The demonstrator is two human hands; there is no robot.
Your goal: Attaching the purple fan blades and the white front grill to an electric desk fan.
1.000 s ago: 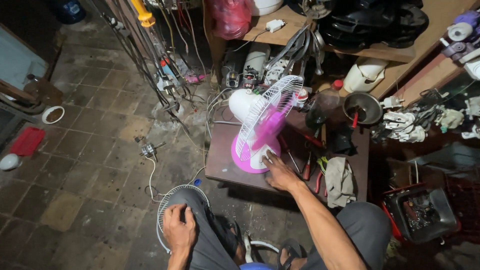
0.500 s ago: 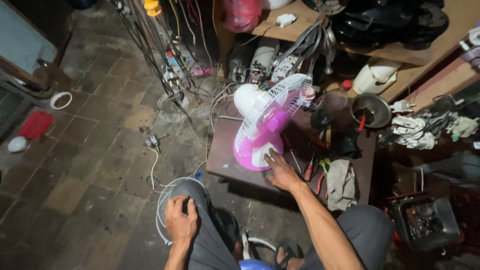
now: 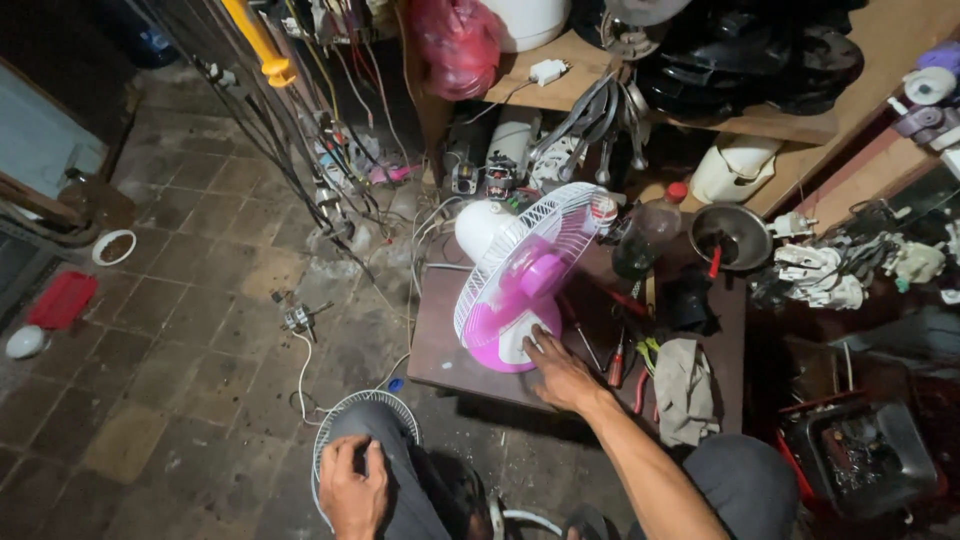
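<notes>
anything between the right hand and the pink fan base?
Nothing visible. The right hand already rests on the base of the pink fan on the small brown table. Screwdrivers lie just beside the hand, not in the way.

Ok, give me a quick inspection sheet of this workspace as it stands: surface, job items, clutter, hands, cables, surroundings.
Surface: low brown table, crowded on its right side.
Job's things: pink and white fan on the table, rear grille on, pink blades exposed; white front grille resting against the person's knee.
Clutter: screwdrivers, grey rag, dark bottle, metal bowl.
Hands: right hand flat against the fan's base, fingers spread; left hand resting on the knee by the grille, holding nothing.
Cables: white cord trailing over the floor; wire bundles hanging at the back.
Surroundings: tiled floor, wooden shelves of parts, red bag.
</notes>
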